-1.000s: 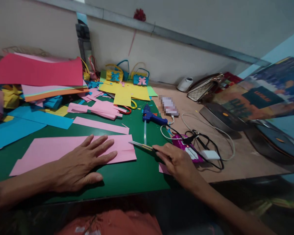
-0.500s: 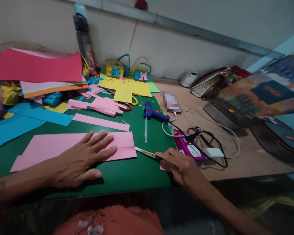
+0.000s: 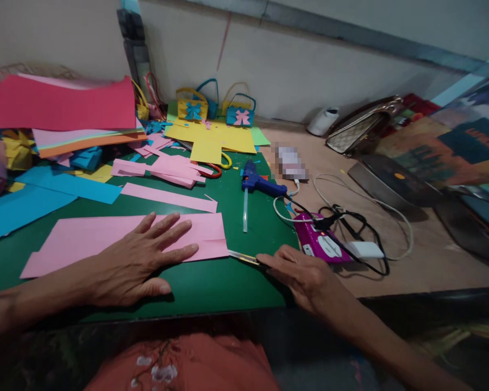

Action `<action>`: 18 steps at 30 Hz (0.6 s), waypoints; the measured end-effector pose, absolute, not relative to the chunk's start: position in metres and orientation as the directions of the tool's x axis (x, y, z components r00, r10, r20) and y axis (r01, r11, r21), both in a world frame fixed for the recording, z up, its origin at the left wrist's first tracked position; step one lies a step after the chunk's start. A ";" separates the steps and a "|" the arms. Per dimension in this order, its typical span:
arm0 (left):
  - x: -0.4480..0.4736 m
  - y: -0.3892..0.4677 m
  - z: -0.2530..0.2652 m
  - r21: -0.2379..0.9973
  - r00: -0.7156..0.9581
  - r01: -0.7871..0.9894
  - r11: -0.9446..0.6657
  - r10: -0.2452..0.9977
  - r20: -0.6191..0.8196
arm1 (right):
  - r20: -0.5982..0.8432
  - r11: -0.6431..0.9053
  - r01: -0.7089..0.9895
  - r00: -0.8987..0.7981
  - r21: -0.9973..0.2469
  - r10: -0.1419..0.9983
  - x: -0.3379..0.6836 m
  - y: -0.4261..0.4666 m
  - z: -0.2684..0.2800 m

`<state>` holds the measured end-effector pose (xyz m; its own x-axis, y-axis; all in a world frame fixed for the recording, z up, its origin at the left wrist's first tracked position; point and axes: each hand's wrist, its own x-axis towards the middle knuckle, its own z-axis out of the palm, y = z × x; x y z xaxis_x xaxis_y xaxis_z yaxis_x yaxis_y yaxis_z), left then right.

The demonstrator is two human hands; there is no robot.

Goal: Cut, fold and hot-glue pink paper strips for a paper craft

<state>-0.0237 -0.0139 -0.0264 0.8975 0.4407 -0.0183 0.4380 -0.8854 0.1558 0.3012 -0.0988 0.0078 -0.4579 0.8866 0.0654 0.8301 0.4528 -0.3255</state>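
Observation:
My left hand [image 3: 138,260] lies flat with fingers spread on a sheet of pink paper [image 3: 93,233]. A crease or cut line runs in from the sheet's right edge. My right hand [image 3: 297,271] is closed round a utility knife [image 3: 244,257], whose blade points left. The blade's tip is at the lower right corner of the pink sheet; whether it touches the paper I cannot tell. Most of the knife's handle is hidden in my fingers. Beyond the sheet lies a narrow pink strip [image 3: 169,197].
A blue glue gun [image 3: 261,182] with a clear stick rests on the green mat [image 3: 204,288]. Beside it are a purple power strip [image 3: 320,241] and tangled cables. Blue strips [image 3: 28,209], stacked coloured sheets [image 3: 65,106], yellow paper [image 3: 212,141] and small paper bags [image 3: 240,115] stand behind.
The knife's tip has shifted from the sheet's right edge to its lower right corner. My left hand stays flat on the paper. The whole view has shifted slightly.

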 end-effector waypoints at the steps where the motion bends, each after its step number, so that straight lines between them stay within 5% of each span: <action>1: -0.023 -0.014 -0.026 0.157 0.899 0.436 -0.886 0.437 -0.028 | 0.067 0.454 0.830 -0.458 -0.324 0.886 0.301 -0.098 0.008; 18: -0.023 -0.014 -0.023 0.164 0.911 0.411 -0.897 0.410 -0.038 | 0.087 0.454 0.816 -0.455 -0.358 0.886 0.303 -0.094 0.005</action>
<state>-0.0233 -0.0140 -0.0233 0.9111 0.4105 -0.0383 0.4110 -0.8968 0.1638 0.3028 -0.0940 0.0046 -0.4550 0.8862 0.0872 0.8159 0.4541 -0.3579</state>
